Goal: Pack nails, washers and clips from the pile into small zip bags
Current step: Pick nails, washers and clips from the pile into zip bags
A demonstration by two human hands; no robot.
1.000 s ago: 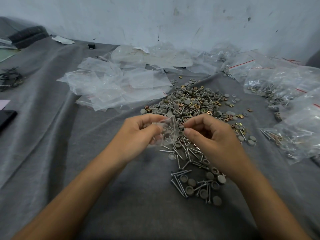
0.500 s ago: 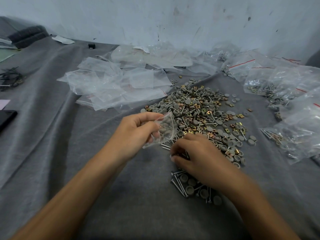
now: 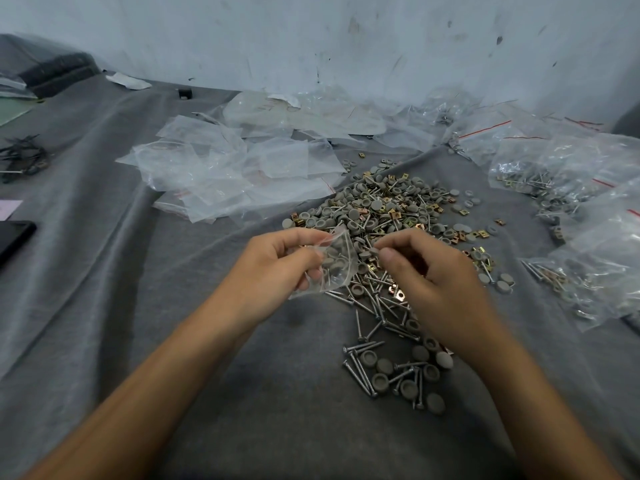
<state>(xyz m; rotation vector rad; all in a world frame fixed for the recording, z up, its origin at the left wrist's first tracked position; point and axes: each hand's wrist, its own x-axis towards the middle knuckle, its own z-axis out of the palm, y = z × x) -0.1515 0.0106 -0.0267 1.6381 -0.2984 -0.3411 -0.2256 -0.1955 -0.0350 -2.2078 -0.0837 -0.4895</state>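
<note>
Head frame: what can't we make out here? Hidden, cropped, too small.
1. Head view: the count inside the small clear zip bag; crinkled plastic and the left hand cover it.
2. Head view: anything in the right hand besides the pinched grey round washer; curled fingers hide the palm.
3. Head view: flat black object; cut off by the left edge.
4. Head view: dark tangle of parts far left; too small.

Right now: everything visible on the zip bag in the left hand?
The small zip bag is clear, thin, crinkled plastic, with several grey washers inside. The left hand pinches its left side and holds it over the left edge of the pile, mouth upward and apparently open. The right hand pinches a loose washer beside the mouth.
</note>
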